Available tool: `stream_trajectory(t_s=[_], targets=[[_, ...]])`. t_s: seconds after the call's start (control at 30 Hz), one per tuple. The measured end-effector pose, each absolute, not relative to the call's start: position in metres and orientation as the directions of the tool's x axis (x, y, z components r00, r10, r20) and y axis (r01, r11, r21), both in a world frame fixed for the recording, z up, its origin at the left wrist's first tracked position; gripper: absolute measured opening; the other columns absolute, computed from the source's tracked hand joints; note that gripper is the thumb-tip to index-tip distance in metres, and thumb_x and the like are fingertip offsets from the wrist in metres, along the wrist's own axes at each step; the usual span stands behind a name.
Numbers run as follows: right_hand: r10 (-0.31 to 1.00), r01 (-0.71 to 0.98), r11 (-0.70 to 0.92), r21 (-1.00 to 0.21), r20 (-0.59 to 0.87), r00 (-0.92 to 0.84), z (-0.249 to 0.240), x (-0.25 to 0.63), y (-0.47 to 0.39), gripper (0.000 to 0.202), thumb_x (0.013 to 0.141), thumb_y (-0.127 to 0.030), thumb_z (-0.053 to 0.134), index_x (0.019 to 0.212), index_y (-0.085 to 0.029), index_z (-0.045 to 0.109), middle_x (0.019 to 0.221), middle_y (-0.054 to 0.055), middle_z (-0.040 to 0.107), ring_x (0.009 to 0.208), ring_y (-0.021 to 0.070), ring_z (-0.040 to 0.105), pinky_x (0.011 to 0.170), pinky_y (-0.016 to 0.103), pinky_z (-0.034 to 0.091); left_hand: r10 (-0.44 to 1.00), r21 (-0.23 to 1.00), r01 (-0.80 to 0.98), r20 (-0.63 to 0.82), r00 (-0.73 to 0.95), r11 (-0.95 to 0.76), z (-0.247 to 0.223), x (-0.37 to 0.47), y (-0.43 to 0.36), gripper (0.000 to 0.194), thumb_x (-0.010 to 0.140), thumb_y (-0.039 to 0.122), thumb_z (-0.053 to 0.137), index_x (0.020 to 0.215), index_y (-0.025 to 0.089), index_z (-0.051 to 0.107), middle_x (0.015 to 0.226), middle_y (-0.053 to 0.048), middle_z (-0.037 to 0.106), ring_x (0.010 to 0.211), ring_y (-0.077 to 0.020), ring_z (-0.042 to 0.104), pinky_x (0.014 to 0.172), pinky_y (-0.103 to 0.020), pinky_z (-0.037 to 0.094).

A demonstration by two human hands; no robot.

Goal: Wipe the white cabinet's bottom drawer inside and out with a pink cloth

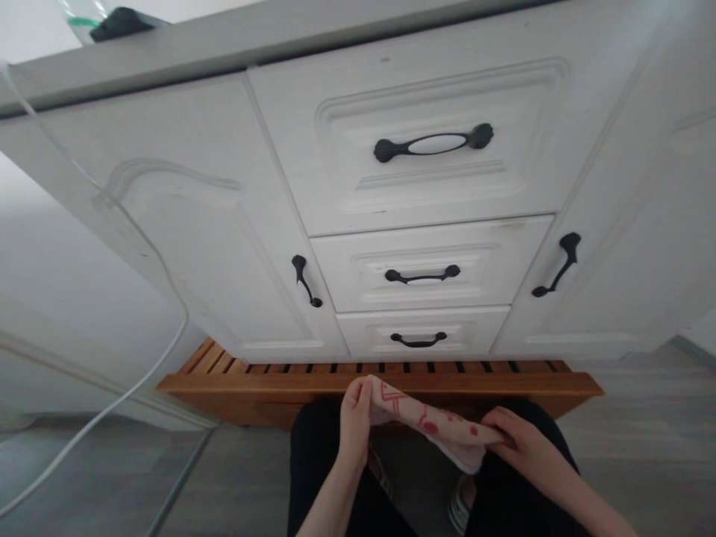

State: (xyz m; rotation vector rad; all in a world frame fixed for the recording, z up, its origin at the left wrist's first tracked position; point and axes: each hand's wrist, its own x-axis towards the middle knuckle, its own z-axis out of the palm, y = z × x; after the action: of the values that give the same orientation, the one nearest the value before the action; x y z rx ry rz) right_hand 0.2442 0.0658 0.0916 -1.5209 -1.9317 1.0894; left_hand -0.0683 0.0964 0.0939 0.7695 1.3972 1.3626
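A pale pink cloth (436, 424) with red shapes printed on it is stretched between my two hands, over my lap. It looks folded or rolled along its length, and its lower edge hangs loose. My left hand (355, 418) pinches one end between thumb and fingers. At the other end, slightly lower, my right hand (512, 436) grips a drawn-out corner. Whether the cloth has a particular made-up shape, I cannot tell.
A white cabinet (291, 298) with drawers and black handles stands in front of me. At its base is a slatted wooden bench (391, 384), just beyond my knees. A white cable (168, 272) hangs down on the left. Dark trousers cover my legs.
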Motion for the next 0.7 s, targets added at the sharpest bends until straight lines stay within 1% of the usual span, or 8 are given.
stream_trajectory(t_s=[0.1, 0.2, 0.27, 0.37, 0.47, 0.57, 0.63, 0.7], targets=[[0.959, 0.588, 0.099, -0.803, -0.081, -0.272, 0.093, 0.248, 0.06, 0.006, 0.076, -0.017, 0.056, 0.074, -0.023, 0.057, 0.08, 0.001, 0.056, 0.072, 0.0176, 0.053, 0.067, 0.029, 0.041, 0.914, 0.977, -0.166, -0.184, -0.362, 0.131, 0.097, -0.074, 0.101, 0.049, 0.07, 0.061, 0.076, 0.096, 0.02, 0.064, 0.084, 0.001, 0.063, 0.078, -0.0143, 0.057, 0.074, -0.025, 0.045], [0.971, 0.479, 0.042, -0.877, -0.077, -0.225, 0.083, 0.245, 0.052, 0.005, 0.074, -0.022, 0.059, 0.076, -0.023, 0.055, 0.093, 0.004, 0.061, 0.086, 0.0207, 0.058, 0.078, 0.032, 0.045, 0.94, 0.978, -0.157, -0.177, -0.29, 0.135, 0.111, -0.074, 0.101, 0.056, 0.075, 0.057, 0.073, 0.119, 0.024, 0.061, 0.086, 0.002, 0.063, 0.074, -0.0136, 0.056, 0.072, -0.026, 0.044], [0.961, 0.39, -0.097, -0.916, -0.188, -0.202, 0.068, 0.24, 0.047, 0.013, 0.075, -0.033, 0.062, 0.081, -0.023, 0.058, 0.097, 0.006, 0.064, 0.091, 0.0242, 0.059, 0.084, 0.036, 0.048, 0.97, 0.984, -0.117, -0.156, -0.186, 0.136, 0.126, -0.07, 0.099, 0.052, 0.08, 0.053, 0.069, 0.123, 0.025, 0.063, 0.091, 0.001, 0.067, 0.078, -0.015, 0.058, 0.074, -0.027, 0.045], [0.887, 0.249, -0.355, -0.901, -0.409, -0.216, 0.042, 0.231, 0.038, 0.034, 0.074, -0.054, 0.065, 0.087, -0.022, 0.062, 0.088, 0.005, 0.067, 0.087, 0.0255, 0.062, 0.081, 0.037, 0.05, 0.995, 0.997, 0.013, -0.073, -0.072, 0.075, 0.154, -0.063, 0.098, 0.035, 0.084, 0.045, 0.064, 0.109, 0.023, 0.074, 0.107, -0.004, 0.072, 0.098, -0.0198, 0.063, 0.091, -0.03, 0.045], [0.783, 0.024, -0.554, -0.832, -0.53, -0.324, 0.029, 0.22, 0.024, 0.045, 0.07, -0.058, 0.073, 0.095, -0.022, 0.063, 0.097, 0.005, 0.07, 0.095, 0.0251, 0.065, 0.082, 0.036, 0.052, 1.0, 0.996, 0.09, -0.018, 0.017, 0.017, 0.176, -0.058, 0.098, 0.029, 0.086, 0.04, 0.061, 0.104, 0.024, 0.077, 0.107, -0.005, 0.075, 0.101, -0.0217, 0.064, 0.097, -0.033, 0.045], [0.733, -0.24, -0.641, -0.729, -0.489, -0.472, 0.031, 0.209, 0.012, 0.05, 0.07, -0.051, 0.08, 0.108, -0.023, 0.063, 0.117, 0.007, 0.069, 0.107, 0.0241, 0.066, 0.09, 0.036, 0.052, 0.998, 0.992, 0.119, 0.027, 0.051, -0.033, 0.189, -0.057, 0.098, 0.027, 0.087, 0.038, 0.06, 0.103, 0.024, 0.078, 0.107, -0.005, 0.075, 0.101, -0.0218, 0.065, 0.098, -0.034, 0.046], [0.72, -0.4, -0.68, -0.615, -0.455, -0.525, 0.031, 0.201, 0.008, 0.052, 0.074, -0.054, 0.078, 0.112, -0.022, 0.063, 0.124, 0.01, 0.067, 0.111, 0.0236, 0.066, 0.093, 0.036, 0.052, 0.998, 0.994, 0.104, 0.037, 0.057, -0.043, 0.197, -0.056, 0.096, 0.026, 0.087, 0.039, 0.061, 0.101, 0.024, 0.078, 0.102, -0.005, 0.076, 0.098, -0.0214, 0.067, 0.096, -0.034, 0.047], [0.675, -0.504, -0.738, -0.45, -0.476, -0.564, 0.029, 0.192, 0.009, 0.054, 0.079, -0.062, 0.072, 0.11, -0.018, 0.065, 0.12, 0.014, 0.069, 0.106, 0.023, 0.069, 0.089, 0.034, 0.054, 0.998, 0.999, 0.035, 0.018, 0.066, -0.02, 0.205, -0.055, 0.093, 0.028, 0.087, 0.042, 0.063, 0.102, 0.023, 0.077, 0.089, -0.004, 0.076, 0.087, -0.0199, 0.068, 0.088, -0.032, 0.05]])
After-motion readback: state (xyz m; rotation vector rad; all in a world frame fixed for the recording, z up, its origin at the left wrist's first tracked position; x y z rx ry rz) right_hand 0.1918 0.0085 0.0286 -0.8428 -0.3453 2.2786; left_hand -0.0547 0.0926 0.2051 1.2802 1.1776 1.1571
